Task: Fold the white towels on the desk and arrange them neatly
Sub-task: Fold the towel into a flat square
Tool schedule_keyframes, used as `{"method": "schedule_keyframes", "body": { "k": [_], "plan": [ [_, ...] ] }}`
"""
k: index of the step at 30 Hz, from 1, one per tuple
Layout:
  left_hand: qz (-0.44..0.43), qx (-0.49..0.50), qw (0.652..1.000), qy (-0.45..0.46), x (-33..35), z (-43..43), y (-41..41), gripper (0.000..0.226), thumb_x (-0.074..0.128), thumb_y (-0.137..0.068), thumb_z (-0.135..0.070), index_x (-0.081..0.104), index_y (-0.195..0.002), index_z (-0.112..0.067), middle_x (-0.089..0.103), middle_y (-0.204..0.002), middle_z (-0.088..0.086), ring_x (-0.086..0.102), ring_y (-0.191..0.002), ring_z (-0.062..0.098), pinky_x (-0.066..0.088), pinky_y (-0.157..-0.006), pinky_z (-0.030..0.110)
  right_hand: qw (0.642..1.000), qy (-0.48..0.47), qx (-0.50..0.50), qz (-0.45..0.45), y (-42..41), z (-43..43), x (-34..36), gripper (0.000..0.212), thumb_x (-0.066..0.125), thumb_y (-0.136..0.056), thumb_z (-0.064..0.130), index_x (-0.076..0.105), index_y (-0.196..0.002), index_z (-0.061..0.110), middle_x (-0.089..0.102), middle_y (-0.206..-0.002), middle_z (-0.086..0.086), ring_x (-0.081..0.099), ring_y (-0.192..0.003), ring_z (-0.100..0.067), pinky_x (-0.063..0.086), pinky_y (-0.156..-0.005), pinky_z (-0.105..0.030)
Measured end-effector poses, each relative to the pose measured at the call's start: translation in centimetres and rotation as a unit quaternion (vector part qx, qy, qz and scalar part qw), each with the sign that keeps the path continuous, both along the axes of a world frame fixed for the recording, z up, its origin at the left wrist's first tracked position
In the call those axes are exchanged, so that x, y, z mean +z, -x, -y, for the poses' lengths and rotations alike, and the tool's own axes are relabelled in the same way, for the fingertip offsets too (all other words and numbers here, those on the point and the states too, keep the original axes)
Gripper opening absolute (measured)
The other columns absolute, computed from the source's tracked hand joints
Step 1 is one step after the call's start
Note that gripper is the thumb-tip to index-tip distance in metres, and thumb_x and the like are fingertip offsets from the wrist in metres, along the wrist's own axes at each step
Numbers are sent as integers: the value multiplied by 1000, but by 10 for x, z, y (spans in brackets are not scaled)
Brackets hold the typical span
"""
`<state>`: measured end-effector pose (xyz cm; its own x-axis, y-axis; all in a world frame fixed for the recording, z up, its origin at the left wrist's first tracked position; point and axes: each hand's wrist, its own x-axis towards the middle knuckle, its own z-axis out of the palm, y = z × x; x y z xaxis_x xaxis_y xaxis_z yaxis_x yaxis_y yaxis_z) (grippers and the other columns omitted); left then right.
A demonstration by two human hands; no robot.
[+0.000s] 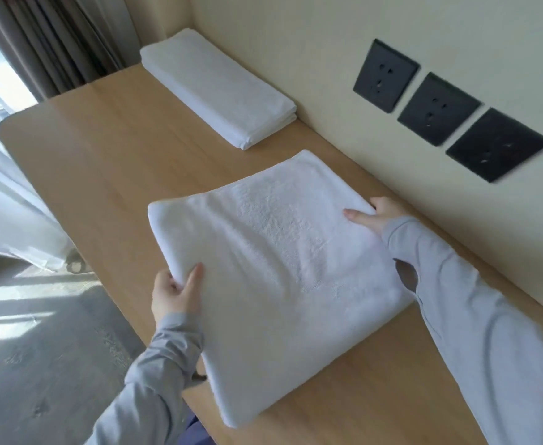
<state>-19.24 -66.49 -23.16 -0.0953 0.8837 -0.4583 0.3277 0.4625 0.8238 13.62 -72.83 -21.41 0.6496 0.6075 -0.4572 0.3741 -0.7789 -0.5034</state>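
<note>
A large white towel (pixel 273 261), folded into a thick square, lies on the wooden desk (pixel 109 162) in front of me. My left hand (pixel 175 292) grips its left edge, thumb on top and fingers underneath, and that edge is lifted a little off the desk. My right hand (pixel 374 216) holds the towel's right edge near the wall, thumb lying on top of the cloth. A second white towel (pixel 215 86), folded into a long narrow stack, rests at the far end of the desk against the wall.
Three black wall sockets (pixel 437 109) sit in a row on the cream wall to the right. The desk's rounded left corner (pixel 5 126) drops off to a grey floor. Brown and sheer white curtains (pixel 39 40) hang at the far left by a window.
</note>
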Motion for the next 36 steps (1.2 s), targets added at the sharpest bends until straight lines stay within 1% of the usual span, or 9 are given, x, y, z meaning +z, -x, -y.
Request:
{"method": "schedule_keyframes", "body": {
  "k": [4,9,12,15,18,20,25,33,36],
  "plan": [
    [-36,-155,985,-62,17,-25,-18,50,65,-58,-46,51,-73,0,54,-68,14,51,-64,25,50,-67,47,991,-25,-131,17,32,105,18,58,66,-77,51,60,-108,2,65,-109,-15,62,-96,-29,45,-79,-31],
    [-86,-404,909,-56,14,-46,-88,56,67,-59,-49,67,-97,-8,68,-92,18,64,-85,35,53,-79,44,935,-3,-355,3,107,218,-7,54,66,-80,46,59,-94,-6,66,-100,-26,61,-99,-38,47,-85,-41],
    [-181,-478,854,-95,-6,-35,-121,45,69,-81,-31,59,-116,-6,57,-115,21,53,-107,37,41,-89,38,907,7,-411,94,141,234,-28,46,63,-85,33,57,-94,-11,60,-97,-33,57,-97,-45,44,-85,-48],
    [-283,-494,786,-241,-14,2,-117,62,62,-85,-29,39,-139,-10,39,-141,19,39,-125,38,31,-99,46,917,0,-303,259,174,213,-36,69,36,-90,48,55,-116,-13,54,-117,-35,53,-110,-49,43,-91,-51],
    [-229,-623,637,-391,-16,48,-88,66,45,-89,-47,34,-144,-11,33,-150,10,35,-136,31,29,-109,46,956,-7,-62,287,211,171,-42,56,32,-92,42,44,-137,10,40,-146,-9,31,-138,-27,23,-107,-48],
    [-234,-698,549,-396,-23,51,-63,66,29,-90,-51,30,-146,-14,26,-153,4,29,-139,26,18,-111,43,961,22,4,277,222,167,-51,57,31,-92,42,34,-143,16,28,-152,-1,19,-141,-18,17,-108,-49],
    [-241,-741,461,-425,-43,3,-35,63,15,-96,-50,15,-149,-18,14,-157,0,17,-144,19,13,-114,40,957,94,-43,269,219,216,-59,59,18,-95,41,16,-148,14,12,-157,2,7,-144,-13,11,-113,-43],
    [-196,-775,434,-416,-24,-2,-27,69,13,-96,-52,36,-141,-5,31,-150,12,29,-138,31,13,-114,39,968,92,-37,232,233,220,-41,68,15,-94,50,20,-145,6,15,-155,-6,14,-143,-25,6,-114,-39],
    [-156,-811,331,-458,-23,-4,-1,79,27,-90,-64,32,-143,-6,28,-152,12,30,-138,30,21,-110,43,963,82,67,248,263,232,-33,78,25,-90,61,26,-144,5,23,-153,-8,21,-142,-26,17,-110,-43]
  ]
}}
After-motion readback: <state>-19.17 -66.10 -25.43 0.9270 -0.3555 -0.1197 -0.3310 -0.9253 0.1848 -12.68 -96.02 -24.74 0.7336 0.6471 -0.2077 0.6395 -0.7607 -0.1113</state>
